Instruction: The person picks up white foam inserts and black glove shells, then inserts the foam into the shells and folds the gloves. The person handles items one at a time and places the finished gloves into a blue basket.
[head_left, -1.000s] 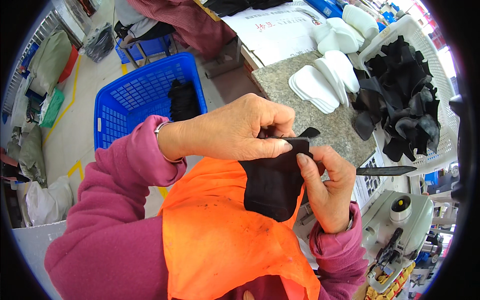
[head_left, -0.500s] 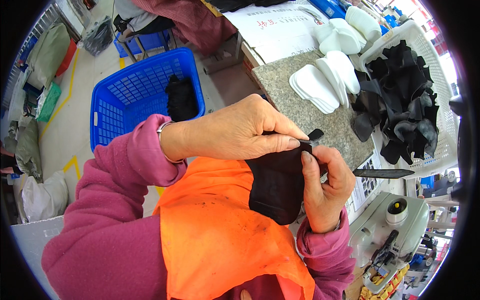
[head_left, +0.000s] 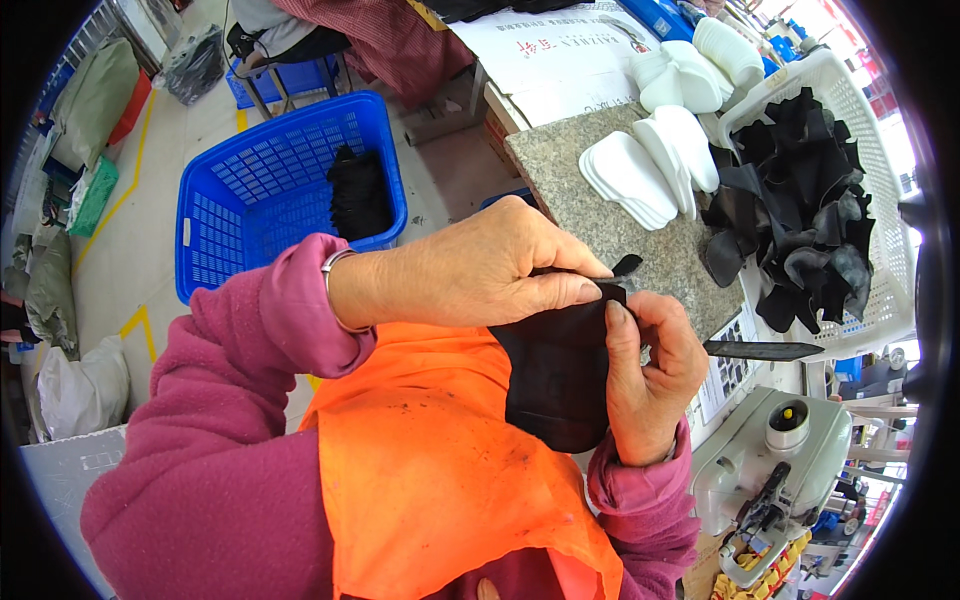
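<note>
A black leather-like piece (head_left: 556,385) hangs in front of the orange apron, between my two hands. Thumb and fingers of my left hand (head_left: 480,265) pinch its upper edge, where a small dark tab (head_left: 627,265) sticks out past the fingertips. Just to the right, my right hand (head_left: 655,375) is closed on the piece's upper right corner, the thumb lying flat on it. From behind the right knuckles a dark, flat, pointed tool (head_left: 765,350) juts to the right; its other end is hidden, and I cannot tell whether that hand holds it.
White shaped pads (head_left: 625,180) lie stacked on the speckled stone top (head_left: 560,150). Beyond them, a white basket (head_left: 890,240) holds black cut pieces (head_left: 800,210). A sewing machine (head_left: 780,450) stands at lower right. At left, a blue basket (head_left: 250,185) on the floor contains a black bundle (head_left: 358,195).
The hands keep nearly the same pinch. The black piece's lower part has swung slightly right, and the small tab has turned a little. The pointed tool has shifted slightly.
</note>
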